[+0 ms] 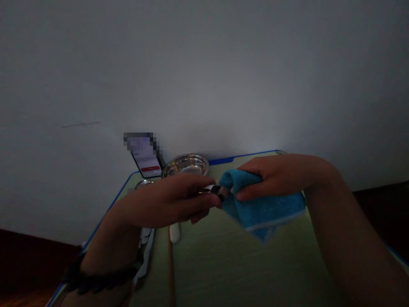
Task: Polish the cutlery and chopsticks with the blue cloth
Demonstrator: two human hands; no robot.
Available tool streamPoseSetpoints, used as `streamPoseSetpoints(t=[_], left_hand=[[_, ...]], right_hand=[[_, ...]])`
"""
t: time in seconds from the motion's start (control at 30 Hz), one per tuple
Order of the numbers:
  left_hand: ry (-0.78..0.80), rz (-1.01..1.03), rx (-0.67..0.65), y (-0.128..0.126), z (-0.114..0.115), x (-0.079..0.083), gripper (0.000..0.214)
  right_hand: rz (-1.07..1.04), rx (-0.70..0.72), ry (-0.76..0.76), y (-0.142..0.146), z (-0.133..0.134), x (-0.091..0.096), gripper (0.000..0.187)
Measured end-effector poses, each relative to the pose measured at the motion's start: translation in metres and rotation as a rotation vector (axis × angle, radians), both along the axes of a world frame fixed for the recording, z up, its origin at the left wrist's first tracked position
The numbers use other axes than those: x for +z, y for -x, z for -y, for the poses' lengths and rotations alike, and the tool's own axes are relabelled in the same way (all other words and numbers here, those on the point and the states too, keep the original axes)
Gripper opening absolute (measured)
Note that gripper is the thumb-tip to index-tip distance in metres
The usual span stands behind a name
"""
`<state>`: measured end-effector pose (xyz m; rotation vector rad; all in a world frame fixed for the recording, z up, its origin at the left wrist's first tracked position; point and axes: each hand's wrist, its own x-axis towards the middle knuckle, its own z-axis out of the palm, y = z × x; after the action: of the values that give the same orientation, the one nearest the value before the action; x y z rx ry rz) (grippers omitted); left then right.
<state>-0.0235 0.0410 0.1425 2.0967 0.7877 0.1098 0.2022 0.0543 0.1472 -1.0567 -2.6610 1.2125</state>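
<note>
My left hand (169,202) is closed around a shiny metal object (220,192), held between thumb and fingers. Most of it is covered by the hand, so its exact kind is unclear. To its right, my right hand (275,175) grips a blue cloth (260,213) between thumb and fingers. The folded edge of the cloth comes right up to the metal object's end, and its lower corner hangs down over the table. Both hands are above the pale green table (243,273). A dark beaded bracelet (105,279) circles my left wrist.
Behind my left hand stands a shiny steel bowl (187,158). A phone (145,157) leans against the wall (223,76). Below the left forearm lie metal pieces (145,253), a thin wooden stick (171,273) and a white rounded handle-like end (174,233). Blue edging (220,161) rims the table.
</note>
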Motion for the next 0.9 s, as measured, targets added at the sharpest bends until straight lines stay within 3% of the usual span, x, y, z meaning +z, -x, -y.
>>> streamPoseSetpoints(t=[0.1, 0.27, 0.47, 0.9], left_hand=[[-0.02, -0.028, -0.036, -0.008, -0.002, -0.002, 0.026], [0.028, 0.008, 0.136, -0.01, -0.005, -0.004, 0.02], [0.137, 0.149, 0.046, -0.002, -0.006, -0.003, 0.013], [0.092, 0.05, 0.114, -0.003, -0.007, -0.004, 0.018]], right_hand=[[0.013, 0.039, -0.021, 0.003, -0.001, -0.001, 0.035], [-0.013, -0.001, 0.038, 0.001, -0.001, -0.002, 0.036], [-0.06, 0.038, 0.088, -0.002, -0.001, -0.003, 0.035], [0.02, 0.016, 0.057, 0.002, -0.003, -0.005, 0.031]])
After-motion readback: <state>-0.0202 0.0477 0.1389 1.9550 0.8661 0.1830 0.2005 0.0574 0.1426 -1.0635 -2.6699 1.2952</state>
